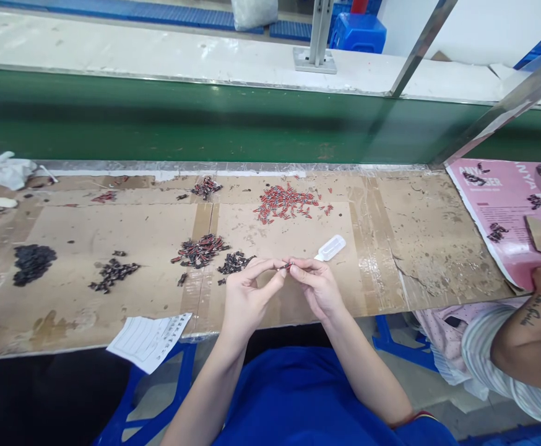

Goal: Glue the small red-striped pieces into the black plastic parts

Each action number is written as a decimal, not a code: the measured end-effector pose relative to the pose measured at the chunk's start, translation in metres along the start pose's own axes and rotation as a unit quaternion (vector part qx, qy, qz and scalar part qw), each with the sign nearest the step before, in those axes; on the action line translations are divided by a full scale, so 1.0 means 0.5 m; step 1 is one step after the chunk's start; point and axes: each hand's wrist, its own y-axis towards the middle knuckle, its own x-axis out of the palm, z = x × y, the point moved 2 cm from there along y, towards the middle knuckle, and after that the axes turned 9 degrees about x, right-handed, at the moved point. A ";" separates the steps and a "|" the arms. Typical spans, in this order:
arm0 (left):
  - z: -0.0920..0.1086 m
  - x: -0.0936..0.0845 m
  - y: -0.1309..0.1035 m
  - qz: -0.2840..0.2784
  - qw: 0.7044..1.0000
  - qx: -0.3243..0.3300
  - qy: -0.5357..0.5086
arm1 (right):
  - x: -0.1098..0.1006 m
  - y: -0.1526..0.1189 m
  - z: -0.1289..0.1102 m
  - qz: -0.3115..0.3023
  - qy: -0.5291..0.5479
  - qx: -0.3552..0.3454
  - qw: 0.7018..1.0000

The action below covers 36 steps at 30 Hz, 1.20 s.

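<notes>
Over the front of the cardboard-covered bench, my left hand (251, 296) and my right hand (317, 285) meet at the fingertips. Both pinch one small red and dark part (285, 267), mostly covered by the fingers; its exact kind is too small to make out. Just left of my left hand lies a heap of black and metal pieces (236, 262). Beside it is a pile of red and black parts (200, 250). Beyond my hands spreads a heap of small red pieces (286, 202). A white plastic scoop-like piece (332, 247) lies near my right hand.
Farther left are a dark pile of black pieces (33, 263) and a scattered black group (113, 274). A paper slip (150, 339) overhangs the front edge. A green conveyor belt (182, 118) runs behind. At right, a co-worker's arm (530, 322) rests by a pink sheet (493, 204).
</notes>
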 end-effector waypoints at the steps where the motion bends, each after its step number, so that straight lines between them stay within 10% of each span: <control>1: 0.002 -0.001 0.001 -0.002 1.000 0.001 -0.002 | 0.000 -0.003 0.000 0.011 -0.014 -0.017 1.000; 18: 0.004 -0.011 -0.002 0.004 0.998 -0.006 -0.055 | 0.021 -0.057 -0.029 0.039 -0.137 -0.148 0.979; 29: -0.009 -0.026 -0.002 0.000 1.000 -0.015 -0.020 | 0.023 -0.038 -0.014 -0.010 -0.145 -0.094 0.985; 36: -0.057 -0.144 0.027 0.156 0.954 0.025 0.257 | 0.002 -0.022 -0.024 0.068 -0.231 -0.117 0.964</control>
